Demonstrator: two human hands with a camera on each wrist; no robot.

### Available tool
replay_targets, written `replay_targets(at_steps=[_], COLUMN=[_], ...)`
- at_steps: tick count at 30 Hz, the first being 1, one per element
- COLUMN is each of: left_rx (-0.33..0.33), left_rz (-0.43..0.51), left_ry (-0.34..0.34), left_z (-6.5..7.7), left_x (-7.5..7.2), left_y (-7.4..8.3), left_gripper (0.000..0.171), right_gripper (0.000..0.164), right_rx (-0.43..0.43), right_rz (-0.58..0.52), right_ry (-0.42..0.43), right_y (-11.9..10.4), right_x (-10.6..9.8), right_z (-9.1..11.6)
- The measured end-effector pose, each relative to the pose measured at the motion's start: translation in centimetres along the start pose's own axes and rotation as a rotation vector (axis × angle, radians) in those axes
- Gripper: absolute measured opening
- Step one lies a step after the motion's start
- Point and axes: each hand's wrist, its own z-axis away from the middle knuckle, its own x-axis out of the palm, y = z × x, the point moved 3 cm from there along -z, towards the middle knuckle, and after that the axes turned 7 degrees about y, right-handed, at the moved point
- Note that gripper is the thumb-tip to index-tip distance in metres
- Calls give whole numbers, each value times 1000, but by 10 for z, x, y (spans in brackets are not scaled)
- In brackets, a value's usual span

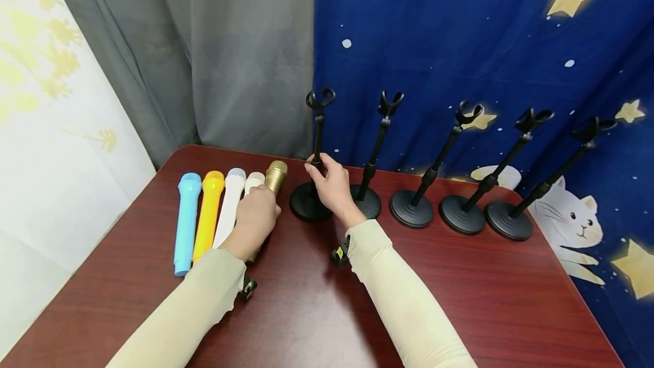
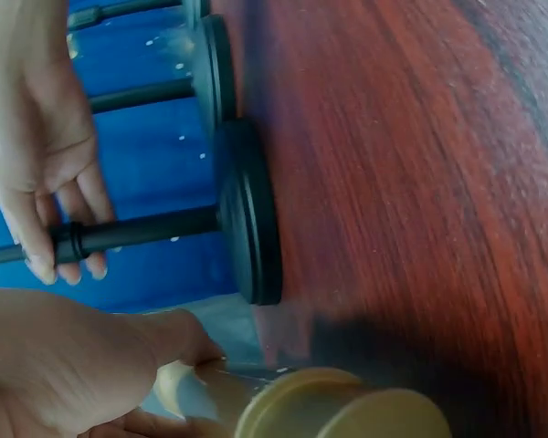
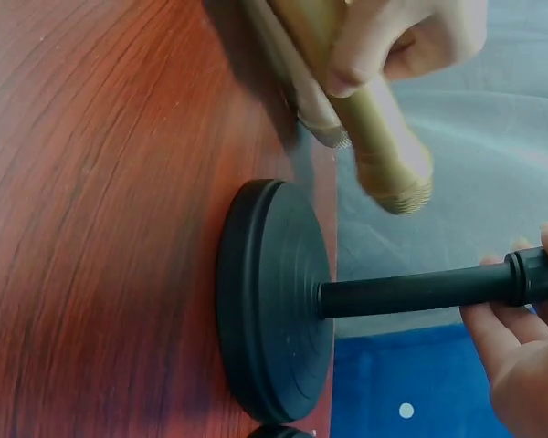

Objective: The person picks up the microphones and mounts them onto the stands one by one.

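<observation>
My left hand (image 1: 256,216) grips a gold microphone (image 1: 276,175) around its body, its mesh head pointing away from me. In the right wrist view the gold microphone (image 3: 384,146) is lifted off the table, beside a white microphone (image 3: 321,121). My right hand (image 1: 334,185) holds the pole of the leftmost black microphone stand (image 1: 319,141), thumb and fingers around the collar. That stand's round base (image 3: 283,301) is on the table, and its clip at the top holds nothing. Left of my left hand lie a blue microphone (image 1: 188,223), a yellow one (image 1: 209,214) and a white one (image 1: 231,203).
Several more black stands, such as the one with this base (image 1: 411,209), line the back right of the wooden table (image 1: 306,317), their clips bare. Grey curtain (image 1: 250,55) and blue star-patterned curtain (image 1: 460,33) hang behind the table's back edge.
</observation>
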Motion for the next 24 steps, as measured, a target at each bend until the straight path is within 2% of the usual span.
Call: replay_targets(at_steps=[4,10,19,24], left_rx=[-18,-33,-73,-46], left_rz=[82,206,466,562], left_ry=[64,186,232,288], left_z=[2,2,-8,-15], left_x=[-5,-20,-41,-57], left_y=[-3,2,10,15], left_gripper=[35,40,54,55], right_gripper=[15,16,14,14], right_rx=[-10,-23,-27,-55], right_rz=[-23,-38,-39,-25], right_ry=[3,23,62,80], right_y=[1,3,4,1], right_x=[0,-3,-6,-5], right_z=[2,5,19,25])
